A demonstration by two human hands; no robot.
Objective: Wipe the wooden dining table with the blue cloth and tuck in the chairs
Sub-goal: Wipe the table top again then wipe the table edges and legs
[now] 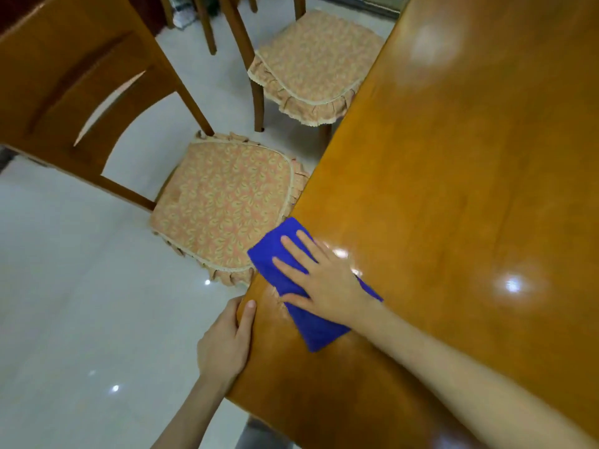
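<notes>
At the lower centre of the frame the left hand [227,343] clasps the table [453,163] at its corner edge, thumb on top and fingers curled over the rim. Just above, the right hand [327,280] lies flat with fingers straight and spread, pressing the folded blue cloth [312,333] onto the table's left edge. The cloth looks soft, light and limp, and should slide easily over glossy wood under a flat palm. Beyond, the near chair [223,202] and far chair [311,63] stand mostly untucked. They look rigid and fairly heavy, best taken by the backrest.
</notes>
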